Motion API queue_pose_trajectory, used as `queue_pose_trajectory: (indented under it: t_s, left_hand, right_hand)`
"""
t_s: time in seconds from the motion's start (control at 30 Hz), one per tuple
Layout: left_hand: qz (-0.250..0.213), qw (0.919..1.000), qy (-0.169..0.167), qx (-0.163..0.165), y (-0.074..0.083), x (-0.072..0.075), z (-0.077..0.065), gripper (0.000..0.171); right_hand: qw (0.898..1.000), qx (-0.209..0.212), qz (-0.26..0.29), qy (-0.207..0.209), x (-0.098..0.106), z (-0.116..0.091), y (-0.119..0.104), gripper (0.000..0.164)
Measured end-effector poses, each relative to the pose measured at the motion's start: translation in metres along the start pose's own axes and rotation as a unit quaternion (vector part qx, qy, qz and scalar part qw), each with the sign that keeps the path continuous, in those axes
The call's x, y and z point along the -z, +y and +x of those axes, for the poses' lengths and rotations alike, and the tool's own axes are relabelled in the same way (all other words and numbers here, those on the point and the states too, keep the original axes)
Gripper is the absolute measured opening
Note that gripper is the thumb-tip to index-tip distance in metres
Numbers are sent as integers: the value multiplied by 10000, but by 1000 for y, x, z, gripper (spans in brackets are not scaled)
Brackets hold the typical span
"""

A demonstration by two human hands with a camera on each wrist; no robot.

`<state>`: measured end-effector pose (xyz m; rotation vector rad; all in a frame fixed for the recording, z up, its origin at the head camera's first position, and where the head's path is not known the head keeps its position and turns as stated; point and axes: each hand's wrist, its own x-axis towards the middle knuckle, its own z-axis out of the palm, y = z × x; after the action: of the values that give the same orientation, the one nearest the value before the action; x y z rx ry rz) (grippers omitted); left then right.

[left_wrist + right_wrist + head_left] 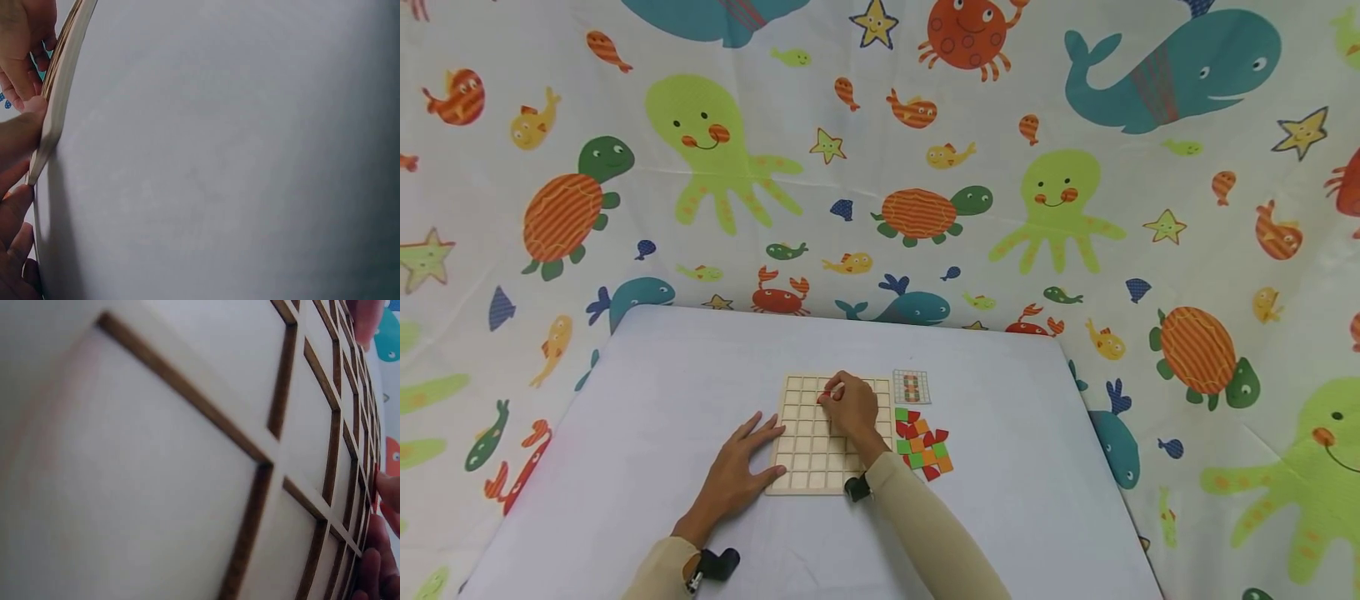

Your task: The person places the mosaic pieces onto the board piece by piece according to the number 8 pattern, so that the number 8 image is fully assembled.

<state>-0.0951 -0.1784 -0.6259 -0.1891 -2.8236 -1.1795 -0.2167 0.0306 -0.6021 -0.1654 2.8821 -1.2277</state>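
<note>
a red tile [823, 397] is being set, it seems: it is pinched between the thumb and fingers of the right hand [853, 410], over the upper middle of the board [800, 450]. whether it has been seated in a cell cannot be told, nor whether other tiles are hidden under that hand. the board is steadied at its left edge by the left hand [736, 473], whose fingers are spread and by which nothing is gripped. beside the board's right edge, a pile [924, 447] of red, orange and green tiles is left to be used. above it a card [912, 387] is laid, on which a coloured pattern is printed; that pattern is probably being copied. next, the tile should be squared to its cell, pressed flat and released.
</note>
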Motion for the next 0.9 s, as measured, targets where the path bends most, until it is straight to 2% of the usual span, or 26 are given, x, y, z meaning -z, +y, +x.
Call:
queue_pose_trajectory:
  t_s: [0.17,0.47,0.73,0.9]
  left_hand:
    - [16,10000,-36,15,1,1,-1,74]
    - [13,10000,-43,22,1,1,0,73]
    - [42,10000,-1,-11,0,0,0,73]
    - [41,10000,0,-28,0,1,0,73]
  right_hand:
    - [9997,-137,98,-154,2,-1,1,13]
    - [9939,-56,1030,-381,25,-15,14,18]
    - [9911,38,1329,15,59,-32,40,21]
    - [9940,-207,1049,248,83,-40,65,22]
